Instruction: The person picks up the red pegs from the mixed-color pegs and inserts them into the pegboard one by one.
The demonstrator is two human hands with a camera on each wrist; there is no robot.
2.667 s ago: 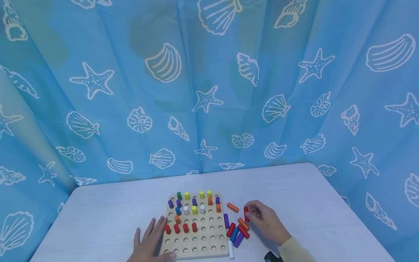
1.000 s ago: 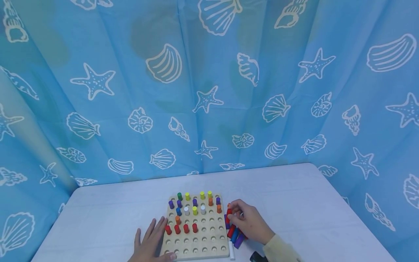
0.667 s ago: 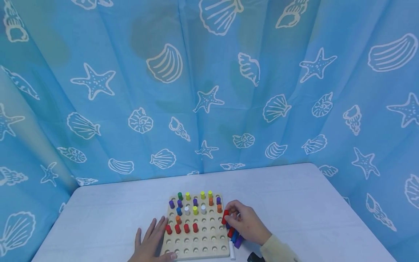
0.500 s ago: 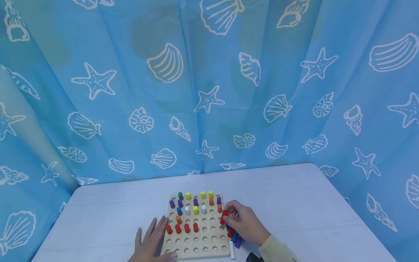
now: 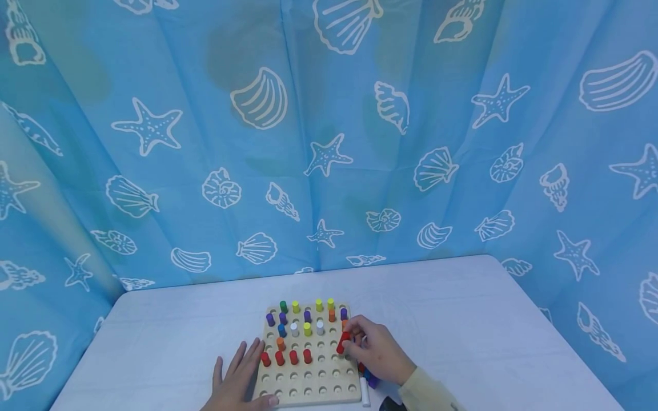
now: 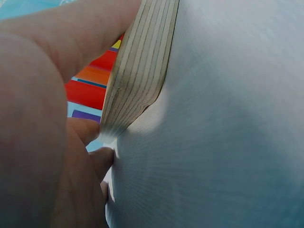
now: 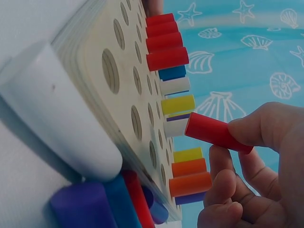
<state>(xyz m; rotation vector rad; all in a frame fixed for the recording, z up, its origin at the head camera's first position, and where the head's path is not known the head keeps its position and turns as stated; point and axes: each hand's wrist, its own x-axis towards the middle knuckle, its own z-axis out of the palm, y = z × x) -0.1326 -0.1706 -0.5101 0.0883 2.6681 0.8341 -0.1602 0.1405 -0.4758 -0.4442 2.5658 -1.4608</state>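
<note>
My right hand pinches a red peg between thumb and fingers, above the right side of a wooden pegboard. In the right wrist view that red peg is tilted and clear of the holes. Several red pegs stand in a row on the board's left half; yellow, purple, orange, white, blue and green pegs stand in the rows behind. My left hand rests at the board's left edge with spread fingers, its thumb on the front corner. The left wrist view shows the board's layered side beside that hand.
A white peg lies against the board's right side. Purple, blue and red loose pegs lie near it, partly hidden by my right hand in the head view. A white-covered table extends to a blue shell-print curtain.
My right hand has carried the red peg leftward from the loose pegs on the right to above the board. The left hand has stayed at the board's edge.
</note>
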